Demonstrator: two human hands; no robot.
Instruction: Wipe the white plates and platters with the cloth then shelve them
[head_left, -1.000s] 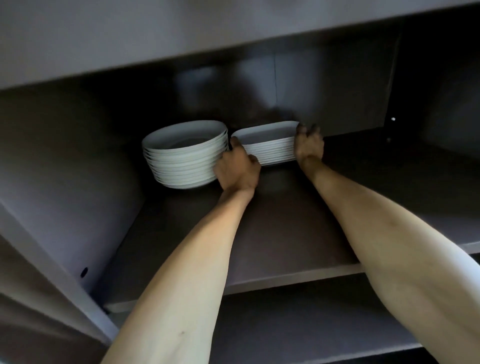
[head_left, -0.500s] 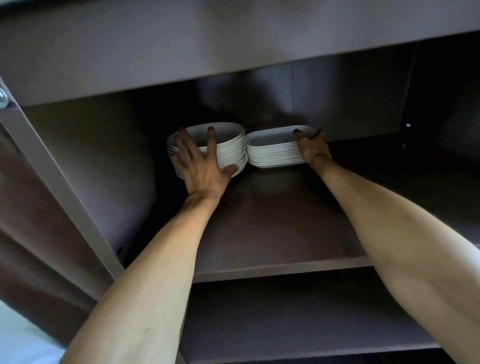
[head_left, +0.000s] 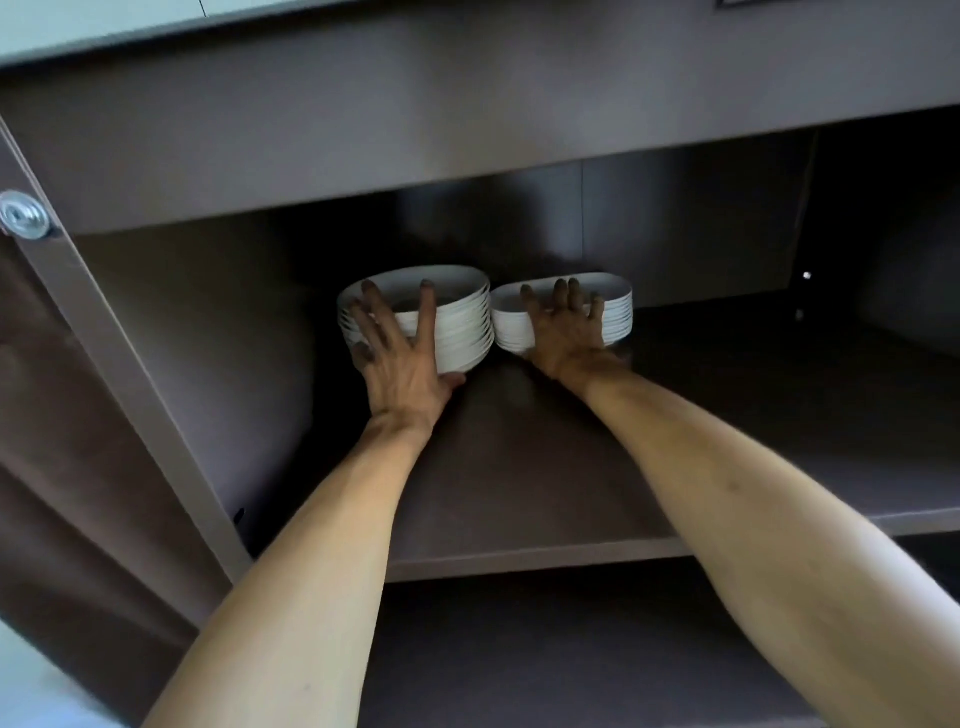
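Note:
Two white stacks stand side by side at the back of a dark cabinet shelf (head_left: 519, 493). The left one is a stack of round plates (head_left: 462, 317); the right one is a lower stack of oblong platters (head_left: 615, 306). My left hand (head_left: 400, 358) lies flat against the front of the round stack, fingers spread and straight, fingertips reaching the top rim. My right hand (head_left: 563, 332) presses on the front of the platter stack with fingers spread over its top edge. No cloth is in view.
The cabinet's left side panel (head_left: 208, 353) stands close to the round stack. An open door with a metal hinge (head_left: 23, 214) hangs at the far left. A lower shelf (head_left: 571, 654) lies below. The upper shelf runs on to the right.
My right hand has shifted from the platter stack's right end to its front. My left hand stays spread on the round plates. The view has pulled back and dropped.

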